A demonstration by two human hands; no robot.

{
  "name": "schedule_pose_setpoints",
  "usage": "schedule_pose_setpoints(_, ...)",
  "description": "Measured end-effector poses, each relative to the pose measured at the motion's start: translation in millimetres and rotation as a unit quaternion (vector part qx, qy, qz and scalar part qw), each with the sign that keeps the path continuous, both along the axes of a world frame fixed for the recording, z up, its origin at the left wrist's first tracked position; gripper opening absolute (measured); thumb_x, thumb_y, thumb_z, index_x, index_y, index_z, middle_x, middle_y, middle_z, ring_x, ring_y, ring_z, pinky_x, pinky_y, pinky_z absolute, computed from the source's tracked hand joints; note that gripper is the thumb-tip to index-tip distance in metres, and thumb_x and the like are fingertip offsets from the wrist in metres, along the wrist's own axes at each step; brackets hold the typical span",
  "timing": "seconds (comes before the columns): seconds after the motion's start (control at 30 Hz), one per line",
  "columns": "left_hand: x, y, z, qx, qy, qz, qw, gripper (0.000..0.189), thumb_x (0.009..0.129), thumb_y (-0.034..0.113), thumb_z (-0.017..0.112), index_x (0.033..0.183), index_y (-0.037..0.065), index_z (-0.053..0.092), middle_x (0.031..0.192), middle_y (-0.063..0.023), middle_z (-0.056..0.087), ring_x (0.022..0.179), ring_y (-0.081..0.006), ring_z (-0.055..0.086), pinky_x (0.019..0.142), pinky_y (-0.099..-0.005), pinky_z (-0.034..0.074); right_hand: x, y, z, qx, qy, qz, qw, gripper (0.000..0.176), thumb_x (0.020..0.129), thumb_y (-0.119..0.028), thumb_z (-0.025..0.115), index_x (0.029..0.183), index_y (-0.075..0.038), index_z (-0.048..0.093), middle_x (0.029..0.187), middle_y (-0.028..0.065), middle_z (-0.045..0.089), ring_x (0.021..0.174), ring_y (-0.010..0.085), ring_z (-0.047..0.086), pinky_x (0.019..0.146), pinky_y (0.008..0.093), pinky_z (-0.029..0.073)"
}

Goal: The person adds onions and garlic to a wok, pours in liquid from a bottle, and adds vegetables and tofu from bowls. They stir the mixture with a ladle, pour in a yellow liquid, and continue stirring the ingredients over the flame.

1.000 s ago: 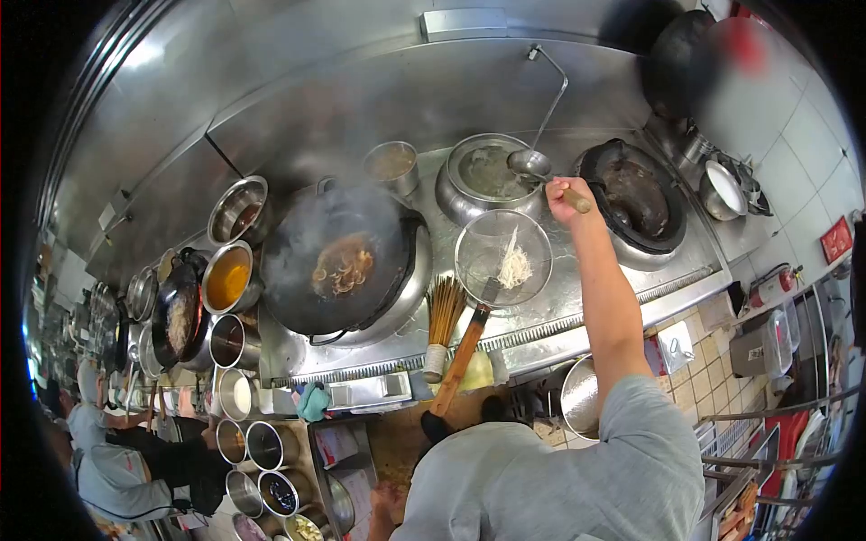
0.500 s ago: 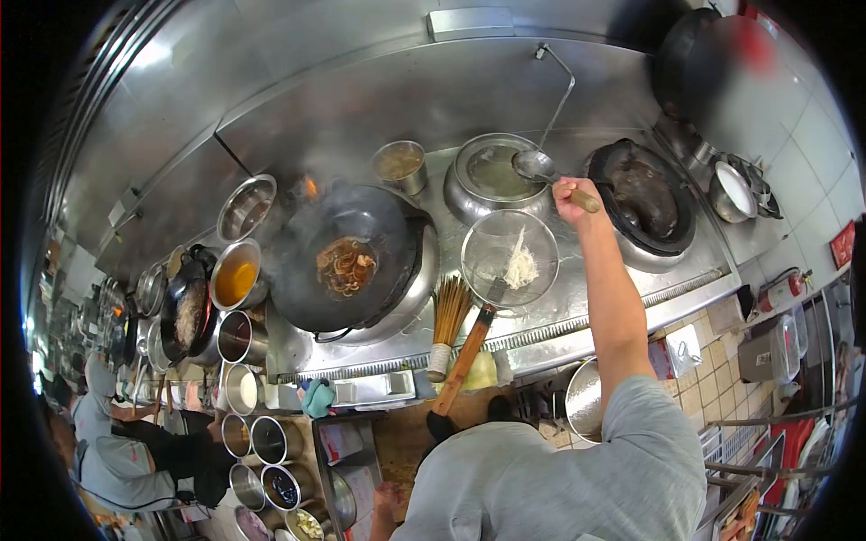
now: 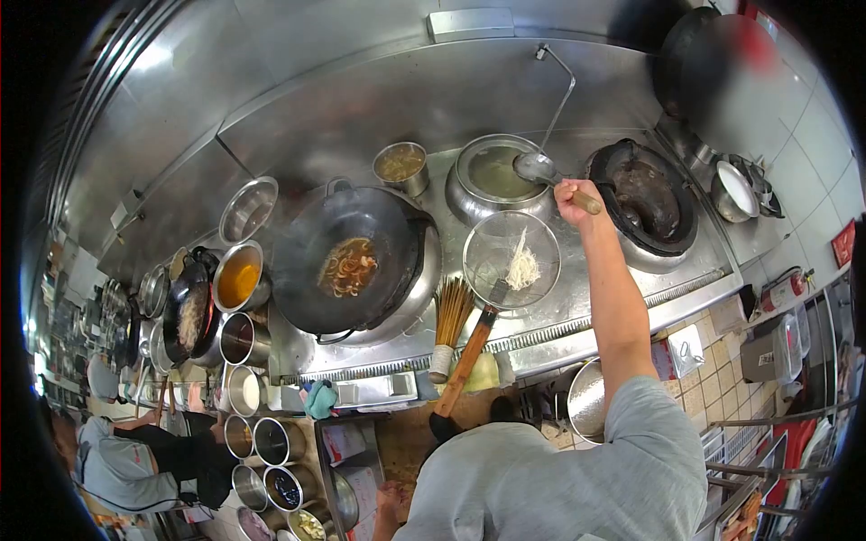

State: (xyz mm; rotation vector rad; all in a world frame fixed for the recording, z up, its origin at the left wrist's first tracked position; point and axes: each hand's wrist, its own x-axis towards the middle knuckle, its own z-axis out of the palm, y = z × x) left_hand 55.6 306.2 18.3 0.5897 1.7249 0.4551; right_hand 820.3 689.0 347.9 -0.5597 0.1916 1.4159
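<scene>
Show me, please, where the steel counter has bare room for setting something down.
Bare counter shows between the strainer and the right forearm, though the arm hangs over part of it. A smaller patch lies between the large wok and the pot of dark liquid. Farther left, metal pots crowd together.

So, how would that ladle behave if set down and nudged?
The ladle looks metal, so it's likely stiff. Its rounded bowl might rock or roll. Wide against a slim handle, that end probably feels heavier.
</scene>
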Motion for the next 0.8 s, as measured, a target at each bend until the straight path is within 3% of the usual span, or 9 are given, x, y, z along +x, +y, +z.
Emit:
schedule_pose_setpoints(0.1,0.0,4.1,2.5,-0.002,-0.009,-0.037,0.999,0.010,0.097,0.005,0.053,0.104,0.007,0.060,0.076,-0.0104,0.064,0.057,-0.0217,0.063,0.046,-0.0380,0.053,-1.2,-0.9,-0.6,0.007,0.005,0.004,1.000,0.019,0.103,-0.007,0.040,0.084,-0.002,0.041,0.068,0.0037,0.049,0.045,0.0085,0.048,0.039,0.0207,0.043)
schedule_pose_setpoints(0.2,10.5,3.6,13.0,-0.020,-0.017,0.051,0.998,0.011,0.097,0.003,0.050,0.104,0.006,0.058,0.075,-0.0108,0.062,0.056,-0.0227,0.062,0.045,-0.0381,0.051,-1.7,-1.4,-1.4,0.007,0.006,0.002,1.000,0.019,0.102,-0.007,0.040,0.084,-0.002,0.041,0.068,0.0036,0.049,0.044,0.0086,0.048,0.039,0.0211,0.043)
schedule_pose_setpoints(0.37,9.4,0.6,13.2,-0.010,0.002,0.004,1.000,0.015,0.096,-0.002,0.046,0.106,0.005,0.055,0.081,-0.0123,0.061,0.053,-0.0234,0.058,0.042,-0.0389,0.044,-3.8,-1.6,-3.3,0.009,0.005,0.001,1.000,0.019,0.102,-0.006,0.040,0.084,-0.002,0.041,0.068,0.0031,0.048,0.045,0.0088,0.049,0.040,0.0214,0.044)
schedule_pose_setpoints(0.57,-5.2,-9.2,-5.6,0.048,-0.034,-0.059,0.997,0.012,0.097,0.001,0.051,0.109,0.003,0.053,0.081,-0.0121,0.061,0.055,-0.0233,0.055,0.044,-0.0378,0.041,-5.2,-4.1,-0.8,0.006,0.018,0.003,1.000,0.018,0.101,-0.005,0.042,0.083,-0.003,0.041,0.068,0.0031,0.047,0.045,0.0086,0.048,0.040,0.0210,0.042)
schedule_pose_setpoints(0.8,0.5,-16.2,-10.5,0.025,-0.061,0.023,0.998,0.012,0.097,0.004,0.057,0.108,0.005,0.053,0.080,-0.0117,0.061,0.054,-0.0231,0.054,0.045,-0.0367,0.042,-5.2,-1.8,-3.3,0.003,-0.005,-0.011,1.000,0.019,0.101,-0.005,0.042,0.082,-0.003,0.042,0.067,0.0028,0.048,0.045,0.0080,0.047,0.039,0.0203,0.040)
